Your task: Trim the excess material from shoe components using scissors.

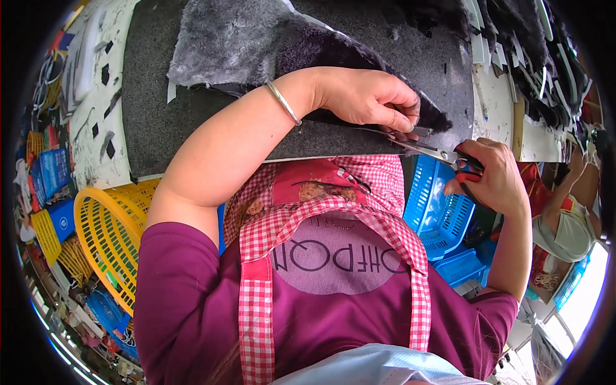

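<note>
Seen from above at a cluttered work surface: left hand, grip pinched on the edge of a black fuzzy fabric piece lying across a dark mat; right hand, grip closed around the red-and-black handles of scissors, blades at the fabric's edge. Yellow basket at lower left, blue crates under the right hand.

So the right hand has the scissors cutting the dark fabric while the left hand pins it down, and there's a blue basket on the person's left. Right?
Not quite. The head view shows the basket on the person's left is yellow, not blue. The right hand does hold the scissors at the dark fabric, with the left hand pinning it.
</note>
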The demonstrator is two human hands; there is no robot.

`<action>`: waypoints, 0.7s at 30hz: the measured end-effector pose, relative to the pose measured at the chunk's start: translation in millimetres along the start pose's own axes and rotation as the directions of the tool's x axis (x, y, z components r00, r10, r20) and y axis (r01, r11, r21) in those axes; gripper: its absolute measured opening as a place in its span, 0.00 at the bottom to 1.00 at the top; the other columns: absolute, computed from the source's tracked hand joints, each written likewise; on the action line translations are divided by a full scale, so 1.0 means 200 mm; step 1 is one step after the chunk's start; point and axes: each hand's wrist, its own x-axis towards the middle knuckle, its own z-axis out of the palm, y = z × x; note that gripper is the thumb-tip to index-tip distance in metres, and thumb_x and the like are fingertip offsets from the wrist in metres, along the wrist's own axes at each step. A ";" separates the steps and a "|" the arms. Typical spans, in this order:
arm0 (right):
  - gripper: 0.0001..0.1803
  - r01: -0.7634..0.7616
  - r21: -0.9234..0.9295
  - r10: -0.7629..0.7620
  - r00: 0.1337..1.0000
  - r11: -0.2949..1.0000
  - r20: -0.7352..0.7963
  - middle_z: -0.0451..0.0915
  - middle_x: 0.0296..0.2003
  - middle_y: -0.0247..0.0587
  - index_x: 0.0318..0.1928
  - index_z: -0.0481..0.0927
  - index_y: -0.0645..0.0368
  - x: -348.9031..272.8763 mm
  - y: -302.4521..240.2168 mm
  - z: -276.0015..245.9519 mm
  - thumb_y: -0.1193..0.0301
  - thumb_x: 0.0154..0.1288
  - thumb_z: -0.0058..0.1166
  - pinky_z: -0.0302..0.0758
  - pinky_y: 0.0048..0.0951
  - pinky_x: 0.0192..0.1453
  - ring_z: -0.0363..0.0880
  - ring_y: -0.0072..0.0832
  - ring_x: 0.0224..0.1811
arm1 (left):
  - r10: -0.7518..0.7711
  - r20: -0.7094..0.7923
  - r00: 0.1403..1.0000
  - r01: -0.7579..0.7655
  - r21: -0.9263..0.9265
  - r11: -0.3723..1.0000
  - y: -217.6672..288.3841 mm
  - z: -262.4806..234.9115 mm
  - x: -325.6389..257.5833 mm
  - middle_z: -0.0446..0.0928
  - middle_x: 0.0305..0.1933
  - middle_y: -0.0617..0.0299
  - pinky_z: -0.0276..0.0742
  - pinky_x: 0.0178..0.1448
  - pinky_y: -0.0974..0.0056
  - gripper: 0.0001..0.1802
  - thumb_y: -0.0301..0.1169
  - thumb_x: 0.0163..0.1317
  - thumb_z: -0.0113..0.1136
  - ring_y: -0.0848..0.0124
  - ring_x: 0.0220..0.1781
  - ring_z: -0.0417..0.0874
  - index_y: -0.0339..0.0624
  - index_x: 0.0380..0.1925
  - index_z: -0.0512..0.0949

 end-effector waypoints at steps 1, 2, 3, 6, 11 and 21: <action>0.34 0.000 -0.001 0.000 1.000 1.000 0.001 0.79 0.25 0.47 0.37 0.84 0.64 0.00 0.01 0.00 0.51 0.37 0.82 0.74 0.45 0.36 0.80 0.48 0.30 | -0.006 -0.004 1.000 0.006 -0.005 1.000 0.00 0.00 0.00 0.81 0.37 0.64 0.73 0.46 0.68 0.11 0.33 0.74 0.59 0.78 0.40 0.76 0.34 0.41 0.77; 0.33 -0.010 0.020 0.010 1.000 1.000 -0.001 0.79 0.24 0.48 0.36 0.83 0.64 0.00 0.02 0.01 0.52 0.36 0.82 0.74 0.45 0.35 0.80 0.49 0.29 | -0.011 -0.006 1.000 0.011 -0.009 1.000 0.00 0.00 0.00 0.81 0.37 0.64 0.73 0.46 0.68 0.11 0.34 0.74 0.59 0.78 0.40 0.76 0.34 0.41 0.77; 0.33 -0.020 0.041 0.020 1.000 0.999 -0.003 0.78 0.23 0.48 0.35 0.83 0.64 0.00 0.03 0.01 0.52 0.35 0.82 0.73 0.45 0.35 0.80 0.49 0.28 | -0.009 -0.006 1.000 0.009 -0.008 1.000 0.00 0.00 0.00 0.81 0.37 0.64 0.73 0.46 0.68 0.11 0.34 0.74 0.59 0.78 0.40 0.76 0.34 0.41 0.77; 0.32 -0.007 0.045 0.008 1.000 0.999 -0.023 0.77 0.22 0.49 0.33 0.83 0.65 0.01 0.03 0.03 0.53 0.36 0.82 0.73 0.44 0.34 0.80 0.51 0.27 | -0.017 0.018 1.000 0.018 -0.007 1.000 -0.01 -0.01 0.01 0.81 0.37 0.64 0.73 0.46 0.68 0.11 0.34 0.74 0.59 0.78 0.40 0.76 0.35 0.41 0.77; 0.31 0.001 0.038 -0.001 1.000 0.999 0.016 0.76 0.20 0.49 0.33 0.83 0.64 0.03 0.04 0.02 0.54 0.36 0.82 0.73 0.44 0.33 0.79 0.51 0.26 | 0.002 -0.006 1.000 -0.002 0.039 0.999 0.00 0.00 0.00 0.81 0.36 0.65 0.72 0.45 0.68 0.11 0.34 0.74 0.60 0.78 0.39 0.76 0.35 0.41 0.77; 0.30 -0.022 0.036 0.018 0.995 0.999 0.102 0.74 0.18 0.48 0.30 0.82 0.64 0.09 0.00 -0.02 0.52 0.37 0.82 0.71 0.44 0.31 0.78 0.50 0.25 | 0.001 -0.013 1.000 -0.001 0.040 0.999 -0.01 0.00 0.00 0.83 0.37 0.63 0.72 0.45 0.67 0.11 0.34 0.73 0.61 0.78 0.39 0.76 0.35 0.42 0.78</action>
